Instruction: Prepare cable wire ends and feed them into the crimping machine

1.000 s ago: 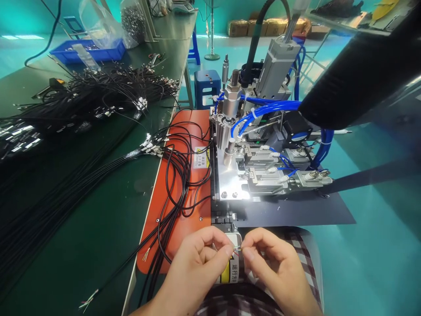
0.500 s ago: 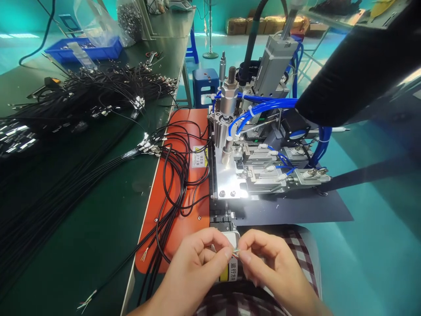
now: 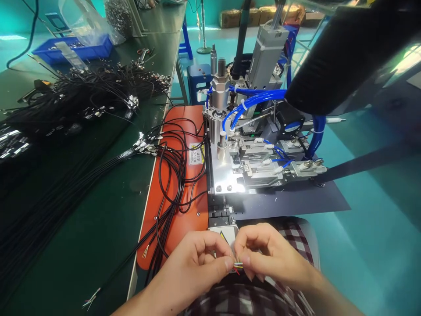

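Note:
Thin coloured wires (image 3: pixel 238 265), with red, yellow and pale ones among them, stretch across the small gap between my hands. My left hand (image 3: pixel 200 259) pinches them between thumb and forefinger from the left. From the right, my right hand (image 3: pixel 266 256) pinches the same wires at its thumb and fingertips. The rest of what they belong to is hidden in my fingers. Left of my hands, black cables (image 3: pixel 179 175) lie looped over an orange-red panel (image 3: pixel 190 224); one stripped cable end (image 3: pixel 145 251) with fanned wires rests near its front edge.
A metal machine (image 3: pixel 226 175) with blue air tubes (image 3: pixel 259 101) stands ahead, a thick black hose (image 3: pixel 329 61) above it. The dark green table (image 3: pixel 108 245) at left carries heaps of black cables (image 3: pixel 98 87) and a blue tray (image 3: pixel 74 50). A blue stool (image 3: pixel 197 77) is behind.
Both hands stay pinched on the wires, a little lower in view now, and more of the coloured strands shows between them. The whole view has shifted slightly.

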The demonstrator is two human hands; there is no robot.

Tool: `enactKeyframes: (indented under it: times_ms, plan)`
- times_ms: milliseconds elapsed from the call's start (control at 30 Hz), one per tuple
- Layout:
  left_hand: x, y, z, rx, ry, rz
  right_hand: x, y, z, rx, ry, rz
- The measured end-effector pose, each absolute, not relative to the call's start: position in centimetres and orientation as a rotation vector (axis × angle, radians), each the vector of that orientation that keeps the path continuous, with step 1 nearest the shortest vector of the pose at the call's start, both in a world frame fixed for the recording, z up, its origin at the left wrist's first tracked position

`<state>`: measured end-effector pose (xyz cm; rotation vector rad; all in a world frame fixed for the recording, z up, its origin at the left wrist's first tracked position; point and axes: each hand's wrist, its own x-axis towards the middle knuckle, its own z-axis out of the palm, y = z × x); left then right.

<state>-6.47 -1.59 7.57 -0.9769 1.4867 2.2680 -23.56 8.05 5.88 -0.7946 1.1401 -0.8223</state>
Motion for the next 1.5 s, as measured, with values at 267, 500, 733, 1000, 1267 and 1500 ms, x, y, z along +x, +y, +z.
enactKeyframes:
  times_ms: [267, 500, 733, 1000, 1267, 1500]
  plan:
    - [-6.1, -1.6, 7.4, -0.883, 1.521, 2.262, -23.8, 7.5, 6.9, -0.945, 1.105, -0.832]
    - [-6.3, -0.9, 6.9, -1.063, 1.547, 2.41, -23.1, 7.7, 6.9, -0.797, 1.326, -0.899]
    - [-6.8, -0.4, 6.4, -1.135, 1.532, 2.545, -21.6, 7.9, 6.6, -0.905, 1.613, -1.012]
    - [-7.0, 0.0, 6.5, -1.168, 1.515, 2.616, -20.6, 7.9, 5.9, -0.858, 1.618, -1.098]
    - [-7.4, 0.1, 6.8, -1.227, 1.389, 2.766, -20.1, 8.3, 5.7, -0.777, 1.569, -1.105]
    - [-7.2, 0.2, 7.0, -1.217, 1.612, 2.578, -20.3, 8.6, 5.8, -0.74, 1.522, -1.116]
